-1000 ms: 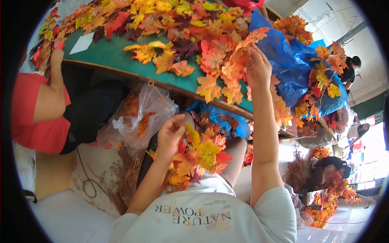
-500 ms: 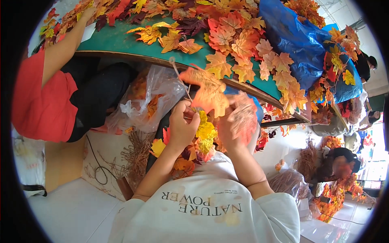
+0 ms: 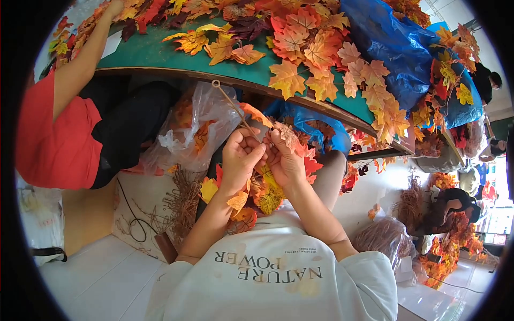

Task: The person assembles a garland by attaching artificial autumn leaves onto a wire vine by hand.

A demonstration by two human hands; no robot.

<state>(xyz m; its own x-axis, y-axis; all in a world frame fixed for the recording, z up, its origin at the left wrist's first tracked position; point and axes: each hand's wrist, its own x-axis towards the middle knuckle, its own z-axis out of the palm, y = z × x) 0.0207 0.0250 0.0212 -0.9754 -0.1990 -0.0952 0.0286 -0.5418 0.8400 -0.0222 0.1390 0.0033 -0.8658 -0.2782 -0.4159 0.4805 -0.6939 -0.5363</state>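
My left hand [image 3: 239, 165] pinches a thin brown stem [image 3: 229, 101] that ends in a small ring at its upper left. Close beside it, the fingertips of my right hand [image 3: 285, 163] are pressed together at the base of some artificial maple leaves. An orange leaf [image 3: 256, 114] stands up above the two hands, and a red leaf [image 3: 311, 162] hangs by the right hand's outer side. Below my wrists, yellow leaves [image 3: 269, 199] and orange ones rest over my lap. Where stem and leaf bases meet is hidden by my fingers.
A green table [image 3: 160, 51] with a wooden edge bears many autumn leaves [image 3: 305, 40] and a blue plastic bag [image 3: 383, 59]. Under it hangs a clear plastic bag [image 3: 184, 131]. A person in a red shirt [image 3: 59, 139] sits at left. Brown stems [image 3: 184, 200] are bundled nearby.
My right hand has moved in beside the left, and its blurred leaves have come to rest. The large orange leaf has turned edge-on. The stem's ring end now shows clearly.
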